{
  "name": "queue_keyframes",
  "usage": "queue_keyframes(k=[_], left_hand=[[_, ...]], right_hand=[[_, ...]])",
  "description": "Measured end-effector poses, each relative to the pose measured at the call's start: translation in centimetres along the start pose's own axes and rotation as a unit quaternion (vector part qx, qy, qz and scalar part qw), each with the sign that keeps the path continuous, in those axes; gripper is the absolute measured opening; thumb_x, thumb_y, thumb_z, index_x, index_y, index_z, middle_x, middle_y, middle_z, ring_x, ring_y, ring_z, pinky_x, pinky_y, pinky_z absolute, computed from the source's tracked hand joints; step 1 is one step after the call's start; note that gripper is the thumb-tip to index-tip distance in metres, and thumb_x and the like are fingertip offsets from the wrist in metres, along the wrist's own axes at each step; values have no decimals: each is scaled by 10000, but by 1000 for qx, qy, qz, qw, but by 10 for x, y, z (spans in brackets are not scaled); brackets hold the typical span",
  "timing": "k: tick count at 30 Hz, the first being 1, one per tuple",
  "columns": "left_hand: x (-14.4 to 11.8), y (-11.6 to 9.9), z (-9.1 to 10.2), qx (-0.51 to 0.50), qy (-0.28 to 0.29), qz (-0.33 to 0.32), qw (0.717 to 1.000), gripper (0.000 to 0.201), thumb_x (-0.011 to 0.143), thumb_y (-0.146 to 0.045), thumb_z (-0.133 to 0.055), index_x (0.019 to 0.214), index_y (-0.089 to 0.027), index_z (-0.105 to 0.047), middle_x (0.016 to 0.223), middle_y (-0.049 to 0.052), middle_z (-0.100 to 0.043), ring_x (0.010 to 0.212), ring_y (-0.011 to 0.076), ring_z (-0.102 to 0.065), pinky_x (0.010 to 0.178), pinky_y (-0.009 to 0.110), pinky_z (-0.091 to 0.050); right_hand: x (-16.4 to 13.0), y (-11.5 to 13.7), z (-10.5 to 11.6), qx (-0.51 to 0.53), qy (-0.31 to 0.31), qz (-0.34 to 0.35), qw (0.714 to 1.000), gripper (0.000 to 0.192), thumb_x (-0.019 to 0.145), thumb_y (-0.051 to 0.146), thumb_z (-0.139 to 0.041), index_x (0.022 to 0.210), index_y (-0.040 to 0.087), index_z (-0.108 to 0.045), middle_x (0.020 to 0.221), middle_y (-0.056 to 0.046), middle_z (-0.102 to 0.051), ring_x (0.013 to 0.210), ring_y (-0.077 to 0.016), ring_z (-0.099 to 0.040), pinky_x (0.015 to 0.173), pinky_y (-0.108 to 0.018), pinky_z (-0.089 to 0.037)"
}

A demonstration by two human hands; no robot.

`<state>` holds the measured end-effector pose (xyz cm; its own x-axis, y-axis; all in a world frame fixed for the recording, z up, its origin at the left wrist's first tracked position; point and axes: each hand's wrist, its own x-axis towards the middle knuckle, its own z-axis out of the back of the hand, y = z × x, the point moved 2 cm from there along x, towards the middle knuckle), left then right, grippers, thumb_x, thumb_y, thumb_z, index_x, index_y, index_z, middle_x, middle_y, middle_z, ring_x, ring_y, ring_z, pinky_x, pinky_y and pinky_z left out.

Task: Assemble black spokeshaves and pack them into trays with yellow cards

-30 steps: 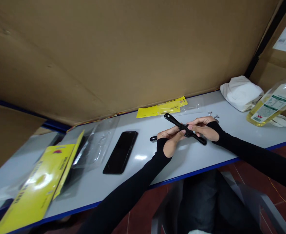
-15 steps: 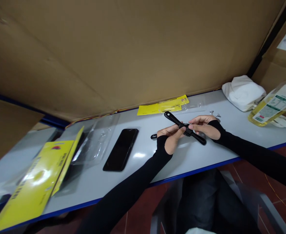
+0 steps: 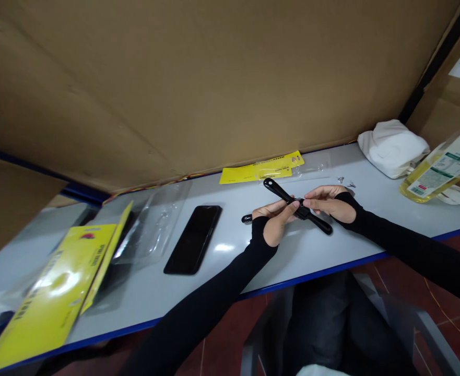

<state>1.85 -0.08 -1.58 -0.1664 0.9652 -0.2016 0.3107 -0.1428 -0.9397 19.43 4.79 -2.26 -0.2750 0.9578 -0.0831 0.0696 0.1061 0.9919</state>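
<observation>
Black crossed handles (image 3: 297, 206) sit pinched between left hand (image 3: 275, 221) and right hand (image 3: 329, 204), fingers closed.

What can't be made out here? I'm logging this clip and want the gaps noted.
Head view only:
- Black crossed tool: its centre joint is covered by the left hand and right hand.
- Small metal bits: too small to identify.
- Oil bottle: top cut off by the right edge.
- Yellow card: print too small to read.

A black phone (image 3: 193, 239) lies beside yellow packaging (image 3: 49, 295).
</observation>
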Motion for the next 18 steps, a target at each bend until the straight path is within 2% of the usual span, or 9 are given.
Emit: queue_keyframes(k=[6,12,18], left_hand=[[0,-1,-1,12,-16,2,1000,431,582,-344,-1019,918,-123,-866,874,97,-838,827,255,-806,835,401,-690],[2,-3,1,5,-14,-6,1000,414,601,-337,-1006,922,-116,-867,859,95,-833,791,243,-797,807,383,-685],[4,-2,3,10,-14,-6,1000,399,583,-313,-1001,904,-122,-862,865,87,-832,771,234,-790,786,382,-680]], right_hand=[[1,-4,1,13,-6,13,1000,485,496,471,-1022,789,167,-783,661,0,-717,517,-84,-552,499,-253,-460],[-5,10,0,6,21,17,1000,457,571,475,-1000,855,162,-826,694,-16,-746,524,-95,-590,533,-271,-517],[-6,12,1,-4,5,28,1000,386,525,386,-1016,777,165,-826,683,-15,-754,548,-101,-639,587,-267,-557]])
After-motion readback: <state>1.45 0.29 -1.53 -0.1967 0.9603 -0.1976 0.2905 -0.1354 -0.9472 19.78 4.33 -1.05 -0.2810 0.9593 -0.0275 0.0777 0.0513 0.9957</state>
